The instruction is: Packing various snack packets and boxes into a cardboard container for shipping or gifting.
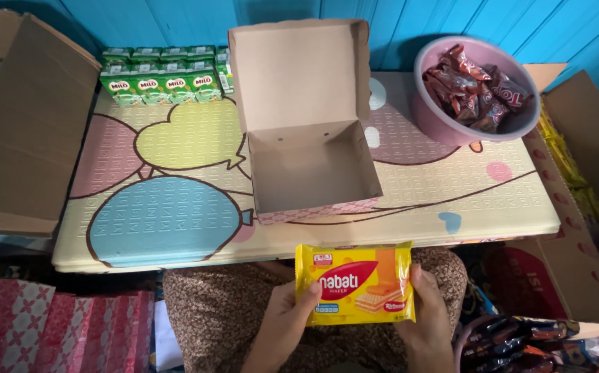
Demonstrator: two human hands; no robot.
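In the head view, the yellow wafer packet (355, 283) sits just below the open cardboard box (311, 166) on the table (175, 228), over the lap. The left hand (282, 324) and right hand (429, 319) pinch its side edges with their fingers. It probably feels light, crinkly and slippery, with brittle contents; the sealed ends look safest to grip.

Pretty bright and evenly lit from above, soft shadow inside the open box (313, 162), mild glare on the yellow wrapper (354, 283), sharp mid-frame, slightly stretched and murky toward the bottom corners.
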